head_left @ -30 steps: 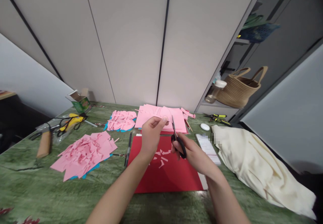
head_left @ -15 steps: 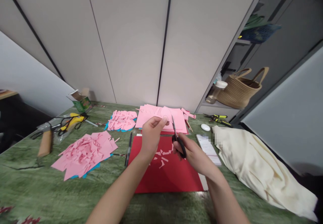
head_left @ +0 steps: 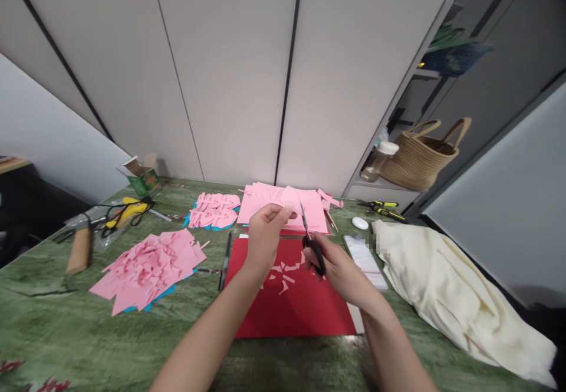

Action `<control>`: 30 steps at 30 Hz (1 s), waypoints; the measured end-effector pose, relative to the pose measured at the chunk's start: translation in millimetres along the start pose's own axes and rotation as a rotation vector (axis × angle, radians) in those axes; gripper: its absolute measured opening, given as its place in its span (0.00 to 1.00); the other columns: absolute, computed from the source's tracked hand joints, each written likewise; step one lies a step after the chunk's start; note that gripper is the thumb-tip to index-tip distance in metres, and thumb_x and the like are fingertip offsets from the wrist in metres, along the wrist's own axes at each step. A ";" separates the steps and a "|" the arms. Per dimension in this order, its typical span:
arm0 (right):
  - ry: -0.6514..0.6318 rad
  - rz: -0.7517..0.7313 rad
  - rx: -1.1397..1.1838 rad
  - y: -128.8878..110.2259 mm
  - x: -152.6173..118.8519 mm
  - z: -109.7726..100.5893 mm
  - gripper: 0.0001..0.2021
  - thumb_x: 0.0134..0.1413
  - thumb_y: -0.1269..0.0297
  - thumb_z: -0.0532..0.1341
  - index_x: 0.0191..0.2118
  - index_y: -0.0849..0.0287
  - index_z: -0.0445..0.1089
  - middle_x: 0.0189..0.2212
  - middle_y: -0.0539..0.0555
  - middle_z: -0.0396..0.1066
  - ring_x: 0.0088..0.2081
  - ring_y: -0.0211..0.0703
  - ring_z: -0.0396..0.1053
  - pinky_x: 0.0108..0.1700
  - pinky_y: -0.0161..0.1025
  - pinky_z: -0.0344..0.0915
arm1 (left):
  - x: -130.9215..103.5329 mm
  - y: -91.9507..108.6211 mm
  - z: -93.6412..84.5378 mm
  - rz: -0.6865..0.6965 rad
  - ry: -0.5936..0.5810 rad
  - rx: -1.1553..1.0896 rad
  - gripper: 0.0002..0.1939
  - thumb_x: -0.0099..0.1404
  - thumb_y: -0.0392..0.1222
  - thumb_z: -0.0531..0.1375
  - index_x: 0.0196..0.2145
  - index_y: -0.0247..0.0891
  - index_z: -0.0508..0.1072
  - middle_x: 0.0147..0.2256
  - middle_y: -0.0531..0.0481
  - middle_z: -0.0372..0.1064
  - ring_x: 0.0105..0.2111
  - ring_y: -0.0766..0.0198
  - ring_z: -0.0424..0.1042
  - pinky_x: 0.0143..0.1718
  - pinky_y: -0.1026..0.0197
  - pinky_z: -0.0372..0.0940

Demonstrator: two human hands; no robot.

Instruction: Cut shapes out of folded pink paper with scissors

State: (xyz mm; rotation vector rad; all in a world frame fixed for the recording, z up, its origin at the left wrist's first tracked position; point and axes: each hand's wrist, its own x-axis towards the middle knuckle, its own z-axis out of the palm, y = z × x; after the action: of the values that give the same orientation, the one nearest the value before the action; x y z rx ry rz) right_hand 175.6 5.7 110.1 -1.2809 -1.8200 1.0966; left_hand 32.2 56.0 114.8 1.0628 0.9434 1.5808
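Note:
My left hand (head_left: 266,231) pinches a small pink paper piece (head_left: 290,195) between thumb and fingers, over the stacked pink sheets (head_left: 260,197). Black-handled scissors (head_left: 315,255) are gripped in my right hand (head_left: 333,262), their blades pointing up beside the right edge of the held paper. Whether the blades touch the paper cannot be made out. Below both hands lies a red sheet (head_left: 296,315) with several pink scraps (head_left: 283,277) on it.
Left are a heap of pink cuttings (head_left: 150,265), pink cutouts (head_left: 215,210), a wooden-handled tool (head_left: 79,250) and a green box (head_left: 144,180). Right are a phone (head_left: 365,260), a white oval object (head_left: 359,223), pliers (head_left: 382,208) and cream cloth (head_left: 446,286).
The scissors' handles look slightly closer together, and the blades have shifted very slightly. My left hand has barely moved.

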 end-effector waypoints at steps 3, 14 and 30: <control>0.000 -0.001 0.009 -0.3 0.3 0.0 0.12 0.60 0.54 0.51 0.31 0.56 0.57 0.23 0.47 0.64 0.23 0.35 0.60 0.24 0.33 0.57 | 0.4 -0.8 -0.3 -0.010 -0.003 -0.018 0.11 0.54 0.45 0.61 0.23 0.34 0.71 0.24 0.50 0.71 0.28 0.66 0.68 0.35 0.63 0.60; -0.023 0.017 0.106 0.9 1.5 1.2 0.13 0.59 0.52 0.52 0.31 0.57 0.58 0.24 0.47 0.64 0.22 0.34 0.60 0.25 0.33 0.58 | 2.3 0.9 -2.4 -0.029 -0.040 -0.023 0.10 0.53 0.44 0.61 0.22 0.34 0.71 0.23 0.50 0.70 0.28 0.66 0.68 0.34 0.63 0.60; -0.012 -0.017 0.120 -4.8 -0.2 -0.3 0.17 0.58 0.47 0.50 0.33 0.57 0.59 0.26 0.48 0.64 0.25 0.36 0.60 0.28 0.34 0.57 | -1.8 6.6 -1.8 0.004 -0.109 0.084 0.10 0.53 0.43 0.62 0.20 0.35 0.71 0.19 0.53 0.67 0.24 0.68 0.65 0.30 0.64 0.59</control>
State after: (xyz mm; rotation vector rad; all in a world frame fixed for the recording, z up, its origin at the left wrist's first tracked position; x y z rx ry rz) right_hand 174.0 4.8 114.5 -1.1895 -1.7429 1.1876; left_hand 28.8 52.6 120.0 1.1972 0.9407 1.4815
